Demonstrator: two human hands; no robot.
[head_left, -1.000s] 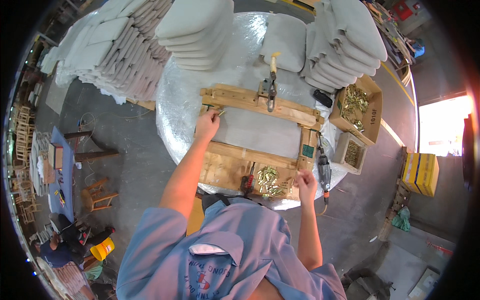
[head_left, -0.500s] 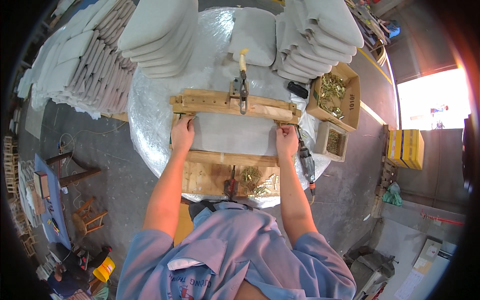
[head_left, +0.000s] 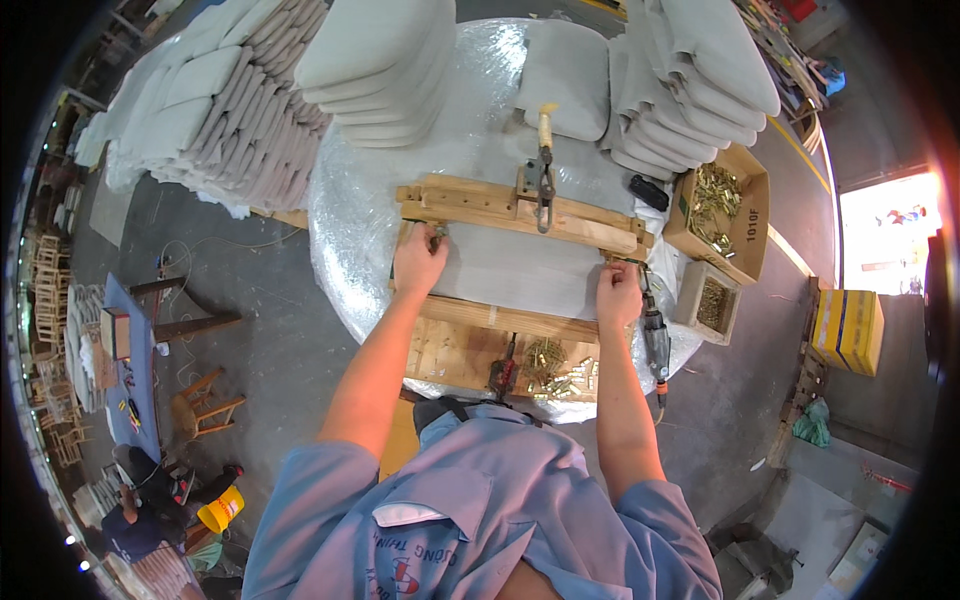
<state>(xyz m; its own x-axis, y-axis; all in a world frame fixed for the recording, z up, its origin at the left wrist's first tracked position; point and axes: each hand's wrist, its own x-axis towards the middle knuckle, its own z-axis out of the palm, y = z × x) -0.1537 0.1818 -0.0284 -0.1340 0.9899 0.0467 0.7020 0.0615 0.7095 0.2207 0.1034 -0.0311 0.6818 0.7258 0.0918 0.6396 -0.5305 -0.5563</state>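
A grey upholstered pad point(head_left: 520, 270) lies in a wooden jig point(head_left: 520, 206) on the wrapped round table. A toggle clamp point(head_left: 545, 190) with a worn yellowish handle stands on the jig's far bar. At the pad's far left corner, my left hand point(head_left: 420, 260) is closed, with a small metal piece point(head_left: 437, 238) at its fingertips. My right hand point(head_left: 619, 296) pinches at the far right corner, where its fingers hide what they hold. Beside it, a power screwdriver point(head_left: 655, 338) lies along the jig's right side.
Nearer me, a wooden board point(head_left: 455, 345) carries loose brass-coloured fittings point(head_left: 565, 375) and a red-and-black clamp point(head_left: 504, 375). To the right stand a cardboard box point(head_left: 760, 225) of fittings and a smaller bin point(head_left: 735, 315) of screws. Stacked grey pads point(head_left: 375, 70) rise behind.
The whole view has shifted, so the table appears farther right. My left hand has turned and drawn slightly inward, showing the small metal piece. My right hand stays at the right corner.
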